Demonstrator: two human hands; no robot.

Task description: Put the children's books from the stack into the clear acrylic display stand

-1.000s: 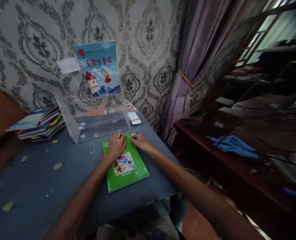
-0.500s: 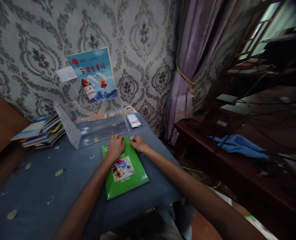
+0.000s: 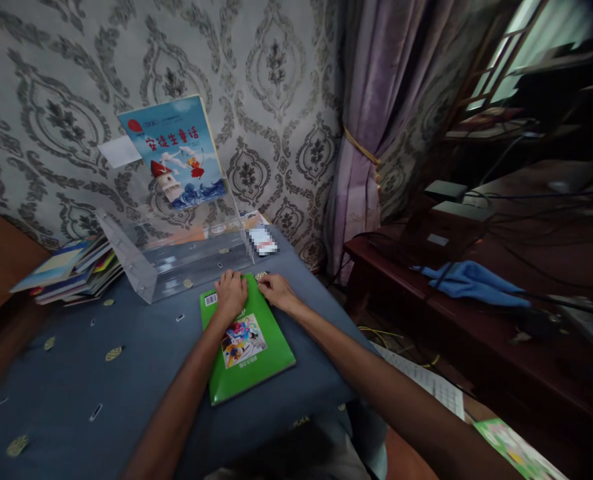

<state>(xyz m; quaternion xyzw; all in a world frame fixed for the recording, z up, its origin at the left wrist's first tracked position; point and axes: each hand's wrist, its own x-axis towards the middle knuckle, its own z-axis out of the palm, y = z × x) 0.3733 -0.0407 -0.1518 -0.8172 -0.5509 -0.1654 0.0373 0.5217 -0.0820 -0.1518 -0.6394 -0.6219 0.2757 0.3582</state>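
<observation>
A green book (image 3: 271, 337) with a colour picture and a barcode on its cover lies flat on the cloth-covered table. My left hand (image 3: 232, 295) rests on its upper part, fingers stretched over the cover. At the book's upper right edge, my right hand (image 3: 279, 293) has thumb and fingers pinched together; whether they grip the edge is too small to make out. Beyond both hands stands a clear acrylic stand (image 3: 143, 283), with a blue storybook (image 3: 181, 157) upright at its top.
A stack of books (image 3: 71, 270) sits at the table's left back. A phone (image 3: 263, 241) with a blurred screen lies right of the stand. Rightward, a dark red wooden bench (image 3: 401, 300) carries a blue cloth (image 3: 476, 283) and cables. A keyboard (image 3: 426, 383) lies lower down.
The view has shifted slightly, so the stand and books appear further left and more of the keyboard shows. Both hands keep nearly the same place at the green book.
</observation>
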